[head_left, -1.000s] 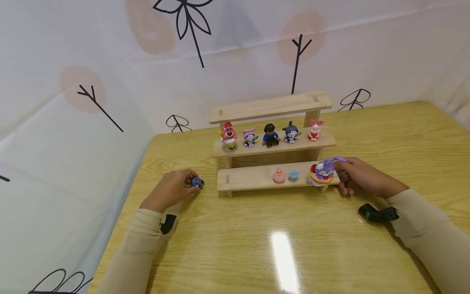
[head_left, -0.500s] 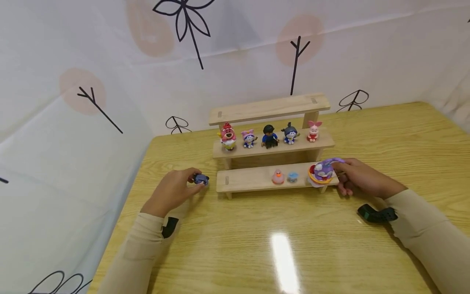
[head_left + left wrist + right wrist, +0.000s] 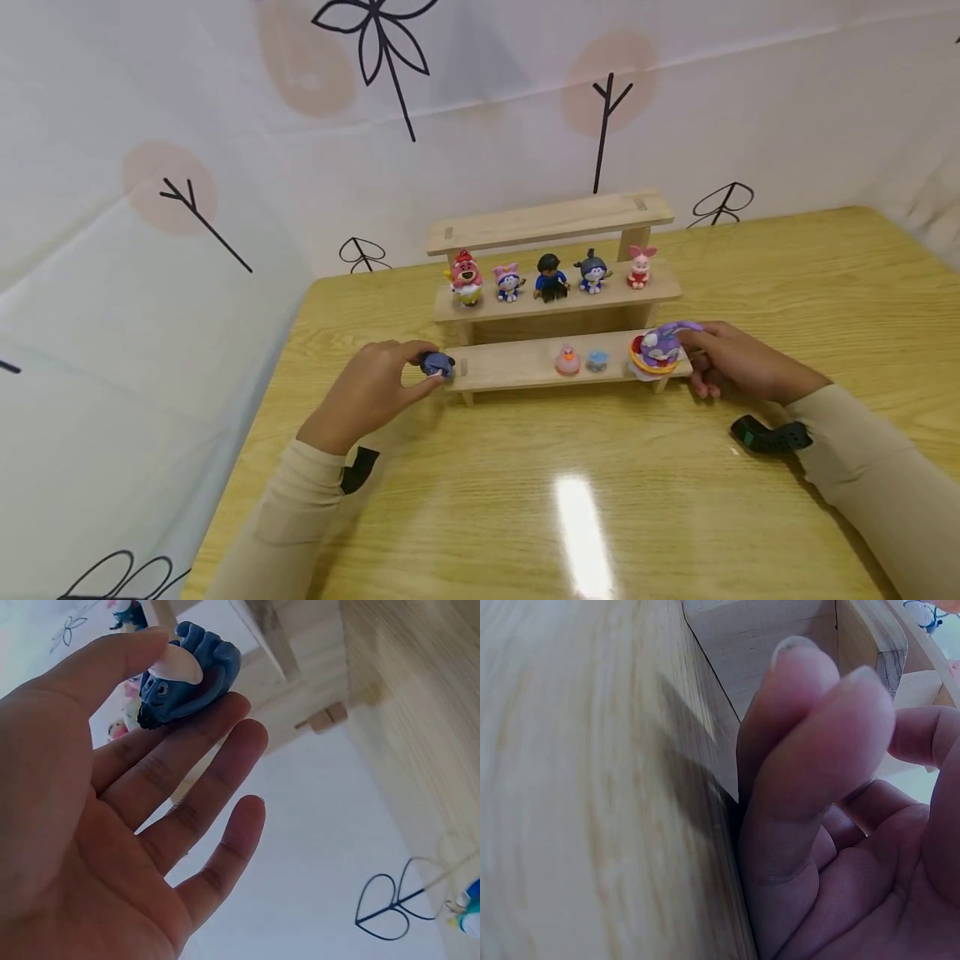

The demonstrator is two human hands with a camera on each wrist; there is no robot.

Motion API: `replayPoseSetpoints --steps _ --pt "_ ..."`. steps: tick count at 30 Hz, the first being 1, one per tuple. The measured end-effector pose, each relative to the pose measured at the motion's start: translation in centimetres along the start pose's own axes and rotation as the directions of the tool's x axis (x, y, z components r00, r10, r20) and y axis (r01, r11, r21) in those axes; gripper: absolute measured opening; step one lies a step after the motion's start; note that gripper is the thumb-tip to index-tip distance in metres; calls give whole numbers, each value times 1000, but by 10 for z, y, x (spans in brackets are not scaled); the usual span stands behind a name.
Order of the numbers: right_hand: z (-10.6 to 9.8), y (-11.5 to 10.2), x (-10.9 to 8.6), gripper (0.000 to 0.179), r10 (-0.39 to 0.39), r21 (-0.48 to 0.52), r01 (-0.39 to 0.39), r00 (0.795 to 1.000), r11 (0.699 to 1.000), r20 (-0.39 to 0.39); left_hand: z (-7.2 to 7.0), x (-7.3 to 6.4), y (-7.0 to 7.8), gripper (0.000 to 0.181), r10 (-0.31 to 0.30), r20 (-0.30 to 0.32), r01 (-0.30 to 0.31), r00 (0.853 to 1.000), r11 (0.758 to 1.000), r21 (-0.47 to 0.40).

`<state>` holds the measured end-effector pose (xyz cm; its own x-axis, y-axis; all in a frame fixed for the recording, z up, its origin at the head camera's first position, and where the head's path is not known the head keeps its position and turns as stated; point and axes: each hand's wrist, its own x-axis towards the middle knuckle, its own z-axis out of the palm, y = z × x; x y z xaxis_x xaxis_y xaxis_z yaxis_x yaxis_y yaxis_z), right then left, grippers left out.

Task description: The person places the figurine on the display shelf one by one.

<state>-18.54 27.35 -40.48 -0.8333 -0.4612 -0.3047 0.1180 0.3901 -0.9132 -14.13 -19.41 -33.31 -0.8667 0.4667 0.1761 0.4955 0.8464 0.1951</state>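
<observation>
My left hand (image 3: pixel 371 387) pinches a small blue toy figurine (image 3: pixel 437 364) between thumb and fingertips, right at the left end of the lowest step of the wooden shelf (image 3: pixel 506 367). In the left wrist view the blue figurine (image 3: pixel 217 664) shows a pale muzzle, with the other fingers spread below it. My right hand (image 3: pixel 738 360) is at the opposite end, thumb and index finger at a purple long-eared figurine (image 3: pixel 660 348) with a yellow-orange rim. Its curled lower fingers (image 3: pixel 821 750) lie beside the tabletop in the right wrist view; the purple figurine is out of that frame.
A pink duck figurine (image 3: pixel 567 360) and a tiny light-blue figurine (image 3: pixel 597 360) share the lowest step. Several figurines line the middle step, from a red-pink bear (image 3: pixel 467 277) to a pink piglet (image 3: pixel 639 267). The top step (image 3: pixel 547 221) rises behind, before a patterned cloth (image 3: pixel 487 142).
My left hand has moved right with the blue figurine, from over the table to the shelf's left end. The right hand and the purple figurine have stayed put.
</observation>
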Motion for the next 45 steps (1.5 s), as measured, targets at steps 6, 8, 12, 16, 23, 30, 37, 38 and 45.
replayPoseSetpoints --steps 6,8,12,16,23,30,37,38,45 --pt "0 1 0 50 15 2 -15 1000 1000 -9 2 10 13 42 67 9 -67 998 998 -4" --pt "0 1 0 50 10 -2 -10 1000 1000 -10 4 14 17 43 79 20 -79 997 997 -3" --pt "0 1 0 52 -1 -1 1 1000 1000 -2 7 20 26 40 97 37 -97 995 995 -15" --pt "0 0 1 53 -5 0 5 1000 1000 13 10 26 34 39 118 56 -117 991 993 -16" --pt "0 0 1 52 4 4 -4 1000 1000 4 19 37 42 39 182 56 -182 982 983 -5" --pt "0 1 2 48 8 12 -8 1000 1000 -3 27 48 52 40 182 95 -179 979 983 -35" --pt "0 1 1 46 -2 13 2 1000 1000 -8 31 60 62 41 171 108 -169 979 985 -30" --pt "-1 1 1 47 -3 13 3 1000 1000 -6 31 62 63 41 172 105 -170 979 985 -35" --pt "-1 1 2 47 4 9 -4 1000 1000 -4 38 68 71 44 149 93 -144 985 988 -55"
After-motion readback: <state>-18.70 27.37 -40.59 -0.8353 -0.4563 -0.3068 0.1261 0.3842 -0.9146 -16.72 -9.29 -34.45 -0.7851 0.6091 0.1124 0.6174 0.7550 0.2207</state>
